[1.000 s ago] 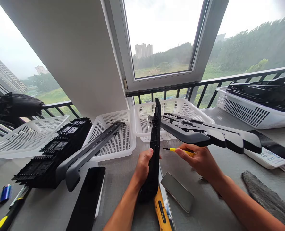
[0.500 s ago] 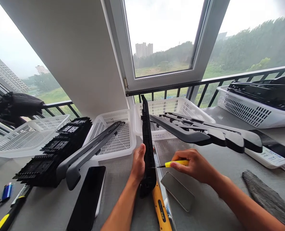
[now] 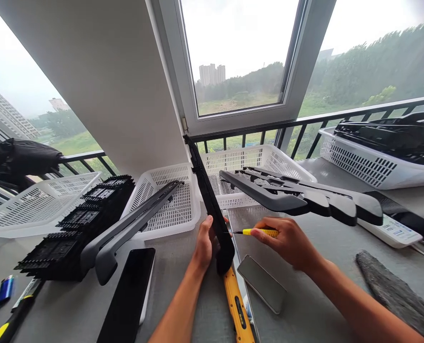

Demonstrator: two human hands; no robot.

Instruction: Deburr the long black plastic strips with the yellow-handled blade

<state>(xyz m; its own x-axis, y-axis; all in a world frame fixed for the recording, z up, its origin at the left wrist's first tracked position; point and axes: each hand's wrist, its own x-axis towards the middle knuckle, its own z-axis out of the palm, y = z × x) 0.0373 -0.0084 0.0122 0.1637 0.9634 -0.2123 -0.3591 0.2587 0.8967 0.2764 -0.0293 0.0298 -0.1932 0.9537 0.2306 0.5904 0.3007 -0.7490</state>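
Grey tabletop (image 3: 305,305), white plastic basket (image 3: 240,157), and in front, a long black plastic bar (image 3: 210,202) slanted in mid-air!
Left hand (image 3: 203,243) on the bar's lower half, grip wrapped firmly round it; just under the near end, a stout orange-yellow tool (image 3: 238,305), and right beside that a grey phone (image 3: 263,283) lying flat. Right hand's (image 3: 285,238) grip pinches a slim yellow-handled tool (image 3: 248,232), thin dark tip at the bar's right edge: touching or not, can't tell!
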